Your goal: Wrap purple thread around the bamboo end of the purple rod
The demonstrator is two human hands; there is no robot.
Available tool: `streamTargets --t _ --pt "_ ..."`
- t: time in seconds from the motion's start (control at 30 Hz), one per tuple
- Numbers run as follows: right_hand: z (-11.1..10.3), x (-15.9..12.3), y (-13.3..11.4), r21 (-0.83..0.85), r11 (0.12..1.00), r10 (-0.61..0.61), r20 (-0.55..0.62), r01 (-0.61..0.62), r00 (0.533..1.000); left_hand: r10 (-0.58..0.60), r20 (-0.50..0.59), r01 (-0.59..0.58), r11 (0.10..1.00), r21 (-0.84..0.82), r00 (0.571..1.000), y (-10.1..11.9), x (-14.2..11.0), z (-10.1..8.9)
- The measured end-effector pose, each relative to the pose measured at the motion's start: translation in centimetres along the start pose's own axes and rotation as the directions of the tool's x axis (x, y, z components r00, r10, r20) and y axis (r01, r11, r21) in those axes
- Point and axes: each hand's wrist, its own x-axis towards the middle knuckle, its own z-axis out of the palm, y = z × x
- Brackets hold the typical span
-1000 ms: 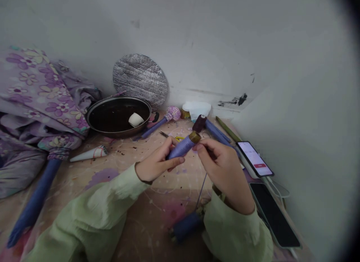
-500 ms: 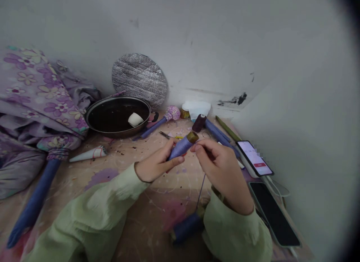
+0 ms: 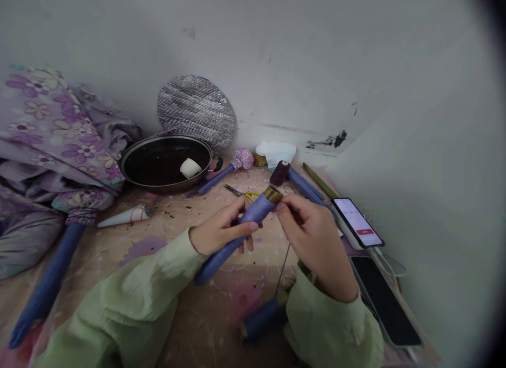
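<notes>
My left hand (image 3: 219, 231) is closed round a purple thread-wrapped stick (image 3: 237, 231) with a brown tip (image 3: 272, 193), held slanting up to the right. My right hand (image 3: 312, 236) pinches a thin purple thread (image 3: 283, 268) close to that tip. The thread runs down to a blue-purple spool (image 3: 263, 319) lying on the floor between my pale green sleeves.
A dark pan (image 3: 166, 163) with a white lump stands at the back by a silver disc (image 3: 195, 110). Floral cloth (image 3: 51, 136) lies left, with a blue rod (image 3: 47, 283). Scissors (image 3: 239, 191), a dark spool (image 3: 280, 173), more purple sticks and two phones (image 3: 358, 222) lie right.
The wrapped stick now shows much longer below my left hand, its lower end reaching down past my wrist. My right hand has edged slightly right at the tip.
</notes>
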Motion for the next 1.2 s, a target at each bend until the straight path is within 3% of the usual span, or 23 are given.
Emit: streamTargets --t 0.13,0.43,0.8,1.07,1.2 --pt "0.0 0.0 0.0 -0.010 1.000 0.009 -0.007 -0.009 1.000 0.064 -0.016 -0.065 0.998 -0.025 0.998 -0.1 0.2 0.1" --pt "0.2 -0.1 0.0 0.055 0.998 -0.011 -0.018 0.012 1.000 0.043 -0.082 -0.048 0.997 -0.066 0.996 -0.1 0.6 -0.7" --pt "0.2 -0.1 0.0 0.070 0.997 -0.028 0.009 0.027 1.000 0.112 -0.231 -0.087 0.990 0.115 0.966 -0.2 1.1 -0.4" --pt "0.4 0.0 -0.2 0.069 0.996 -0.058 0.021 0.056 0.998 0.091 -0.267 -0.025 0.971 0.239 0.959 -0.5 1.2 -0.7" --pt "0.3 -0.1 -0.3 0.068 0.996 -0.059 0.021 0.058 0.998 0.119 -0.238 -0.009 0.909 0.417 0.964 -0.3 1.0 -0.5"
